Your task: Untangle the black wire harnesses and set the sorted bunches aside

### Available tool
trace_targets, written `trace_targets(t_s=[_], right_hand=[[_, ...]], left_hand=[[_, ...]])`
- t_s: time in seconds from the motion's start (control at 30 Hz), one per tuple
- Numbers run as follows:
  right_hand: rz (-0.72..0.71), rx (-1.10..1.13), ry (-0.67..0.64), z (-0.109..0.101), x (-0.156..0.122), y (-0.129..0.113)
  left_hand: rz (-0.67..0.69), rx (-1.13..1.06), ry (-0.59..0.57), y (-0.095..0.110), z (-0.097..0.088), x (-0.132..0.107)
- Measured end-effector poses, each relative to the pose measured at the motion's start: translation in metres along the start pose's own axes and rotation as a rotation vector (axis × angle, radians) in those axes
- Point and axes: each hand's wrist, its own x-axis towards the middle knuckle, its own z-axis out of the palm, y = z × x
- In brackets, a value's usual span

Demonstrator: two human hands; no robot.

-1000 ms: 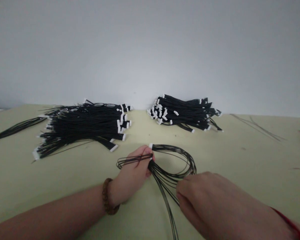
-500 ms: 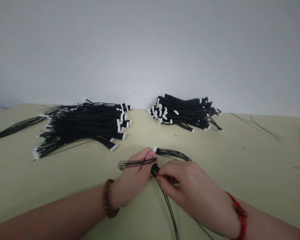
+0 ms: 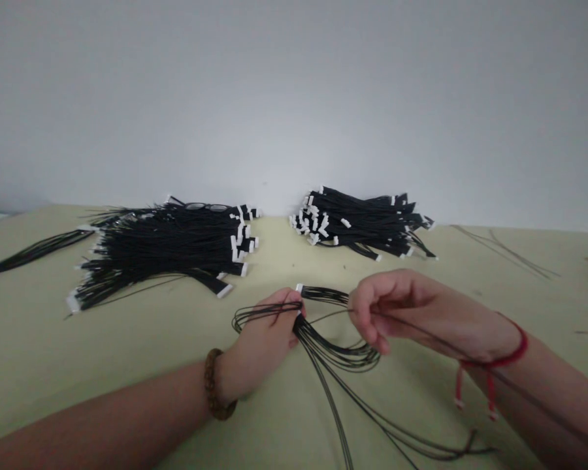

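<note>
My left hand (image 3: 265, 346) is closed around a black wire harness (image 3: 336, 349), gripping it where the wires meet its white connectors. One white connector (image 3: 299, 288) sticks up past the thumb. Some of the wires loop back over the hand, and others curve right and down toward me. To the right, my right hand (image 3: 421, 313) is raised with fingers curled on a single black wire (image 3: 330, 315). That wire runs from the harness through the fingers and along the right forearm. The fingertips' exact grip on it is partly hidden.
A large pile of black wire harnesses (image 3: 161, 245) with white connectors lies at the back left. A second pile (image 3: 367, 219) lies at the back right, near the wall (image 3: 294, 98). Loose wires (image 3: 507, 249) rest farther right on the pale yellow table (image 3: 127, 346).
My right hand has moved right and up, away from the connector by my left hand, drawing a single wire along. More harness wires now show below it. My left hand has barely moved.
</note>
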Motion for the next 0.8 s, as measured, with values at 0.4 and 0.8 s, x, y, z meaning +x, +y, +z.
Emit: trace_targets(t_s=[0.4, 0.8], right_hand=[[-0.597, 0.25, 0.652, -0.001, -0.008, -0.015], [-0.003, -1.117, 0.576, 0.048, -0.001, 0.008]], left_hand=[[-0.113, -0.119, 0.022, 0.011, 0.004, -0.001], [0.021, -0.114, -0.039, 0.014, 0.003, -0.008]])
